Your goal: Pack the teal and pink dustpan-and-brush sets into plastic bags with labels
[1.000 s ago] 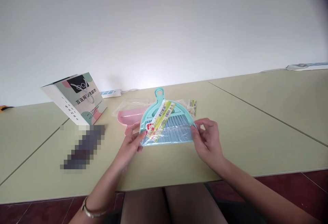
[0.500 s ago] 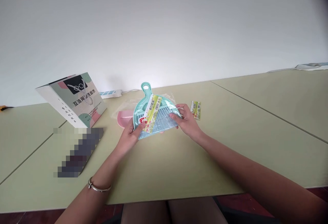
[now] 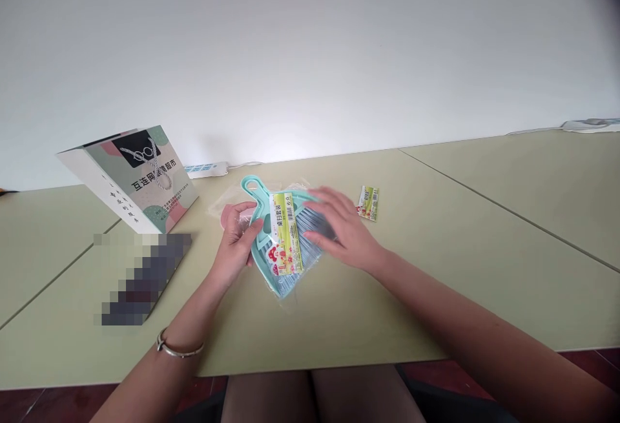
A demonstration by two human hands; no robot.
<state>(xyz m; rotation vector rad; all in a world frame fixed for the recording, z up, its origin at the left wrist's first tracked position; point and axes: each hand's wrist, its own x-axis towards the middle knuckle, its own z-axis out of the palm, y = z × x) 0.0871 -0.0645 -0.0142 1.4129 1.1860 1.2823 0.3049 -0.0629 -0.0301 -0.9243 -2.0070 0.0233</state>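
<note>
A mint-green dustpan (image 3: 266,261) in clear plastic wrap is held tilted above the table, its looped handle up and to the left. Grey-blue brush bristles (image 3: 314,216) lie inside it, and a yellow-green printed label (image 3: 287,236) crosses its front. My left hand (image 3: 237,236) grips the dustpan's left side, thumb in front and fingers behind. At the right edge, my right hand (image 3: 341,226) has its fingers apart, slightly blurred, over the wrap; whether it touches is hard to tell. Behind my left hand, a pink piece (image 3: 227,216) in clear plastic is mostly hidden.
A printed paper bag (image 3: 159,184) with rope handles leans at the left, a dark blurred-out flat object (image 3: 150,281) in front of it. Another label card (image 3: 369,203) lies to the right. Power strips (image 3: 206,170) sit along the wall. The table's front edge is near my lap.
The dustpan has turned, its handle swinging left and its wide edge now facing lower right. My right hand has let go of its right edge and spread its fingers; my left hand has moved nearer the handle.
</note>
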